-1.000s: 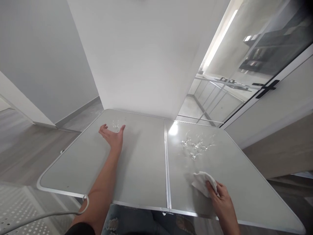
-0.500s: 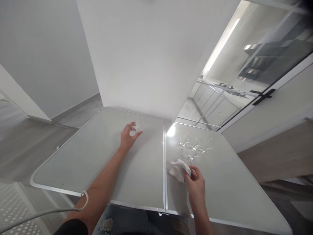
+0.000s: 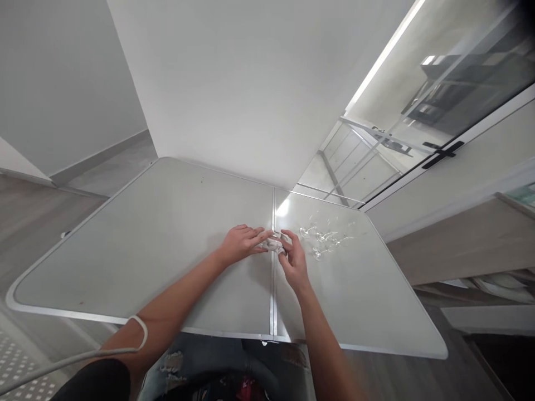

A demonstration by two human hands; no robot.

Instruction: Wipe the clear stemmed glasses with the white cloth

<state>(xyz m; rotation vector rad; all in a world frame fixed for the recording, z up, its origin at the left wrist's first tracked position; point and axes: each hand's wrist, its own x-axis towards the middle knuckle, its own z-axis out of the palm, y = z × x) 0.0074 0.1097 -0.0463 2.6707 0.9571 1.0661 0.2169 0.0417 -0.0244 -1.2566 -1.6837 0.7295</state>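
Note:
Near the table's seam my two hands meet over a crumpled white cloth [image 3: 275, 245]. My left hand [image 3: 242, 243] comes from the left, its fingers closed around a small clear glass piece that is mostly hidden by fingers and cloth. From the right, my right hand [image 3: 295, 262] grips the cloth with bent fingers and presses it against the piece. Several small clear glass pieces [image 3: 321, 238] with round, shiny outlines stand close together just right of my right hand; their exact kind is hard to make out.
The pale folding table [image 3: 146, 245] has a metal rim and a metal centre seam. A white wall [image 3: 251, 83] rises behind it. At the right is a glazed door with a black handle [image 3: 443, 154]. A pale cable [image 3: 75, 359] crosses by my left arm.
My left hand has moved right with the clear piece, and my right hand has moved left and away from me with the cloth. They now meet at the seam. The view has shifted slightly.

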